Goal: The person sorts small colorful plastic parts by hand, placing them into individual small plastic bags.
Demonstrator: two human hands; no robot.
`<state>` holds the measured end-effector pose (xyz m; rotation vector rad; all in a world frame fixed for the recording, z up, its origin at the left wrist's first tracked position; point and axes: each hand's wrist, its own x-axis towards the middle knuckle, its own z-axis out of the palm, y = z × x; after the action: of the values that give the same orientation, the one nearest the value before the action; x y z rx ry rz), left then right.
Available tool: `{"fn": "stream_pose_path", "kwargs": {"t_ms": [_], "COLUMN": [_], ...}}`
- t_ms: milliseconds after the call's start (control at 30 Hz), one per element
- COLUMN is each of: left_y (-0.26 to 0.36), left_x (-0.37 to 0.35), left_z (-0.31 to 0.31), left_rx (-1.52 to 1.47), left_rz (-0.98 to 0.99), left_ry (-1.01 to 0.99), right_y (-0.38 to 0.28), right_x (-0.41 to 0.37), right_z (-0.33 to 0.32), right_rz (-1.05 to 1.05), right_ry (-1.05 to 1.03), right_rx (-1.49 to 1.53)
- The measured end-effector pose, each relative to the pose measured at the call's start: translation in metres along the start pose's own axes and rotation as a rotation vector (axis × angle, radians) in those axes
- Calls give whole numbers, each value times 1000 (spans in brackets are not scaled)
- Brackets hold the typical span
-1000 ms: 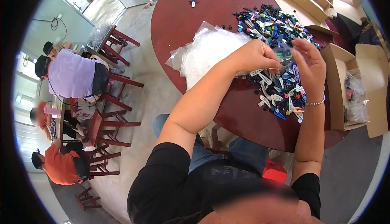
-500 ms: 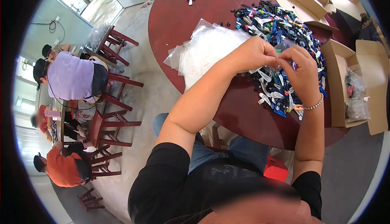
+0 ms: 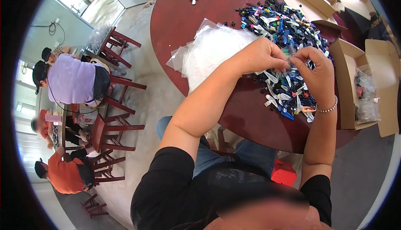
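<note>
- Round dark-red desk [image 3: 196,25]: the heap of multicoloured plastic hair clips [image 3: 288,25] lies near its edge; we judge a nudge could spill some.
- Our left hand [image 3: 261,56] and right hand [image 3: 317,73] pinch a small clear plastic bag [image 3: 291,54] above the heap; it may slip.

No writing can be read.
White letters on a dark cloth [image 3: 377,21] at the far right edge and red print on a white sheet [image 3: 85,117] at the left are too small to read.

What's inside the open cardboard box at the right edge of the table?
The box holds clear bags of small coloured pieces. Whatever lies beneath them is covered.
</note>
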<state>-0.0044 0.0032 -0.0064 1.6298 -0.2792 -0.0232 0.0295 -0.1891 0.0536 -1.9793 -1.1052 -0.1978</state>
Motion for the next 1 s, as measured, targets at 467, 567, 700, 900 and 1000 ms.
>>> {"fn": "stream_pose_path", "kwargs": {"t_ms": [467,567,700,900,1000], "left_y": [13,15,16,8,8], "left_x": [-5,-7,-7,-3,-3], "left_z": [-1,0,1,1,2], "left_rx": [-34,-144,-165,-143,-26], "left_rz": [-87,-100,-162,-124,-100], "left_ry": [-93,-141,-132,-110,-110], "right_y": [14,23,21,17,4], "right_x": [0,2,1,-1,-1], "right_z": [-6,-9,-8,-7,-2], "right_rz": [61,308,275,186,100], "right_ry": [27,-68,-50,-121,-138], "right_rx": [89,375,466,190,100]}}
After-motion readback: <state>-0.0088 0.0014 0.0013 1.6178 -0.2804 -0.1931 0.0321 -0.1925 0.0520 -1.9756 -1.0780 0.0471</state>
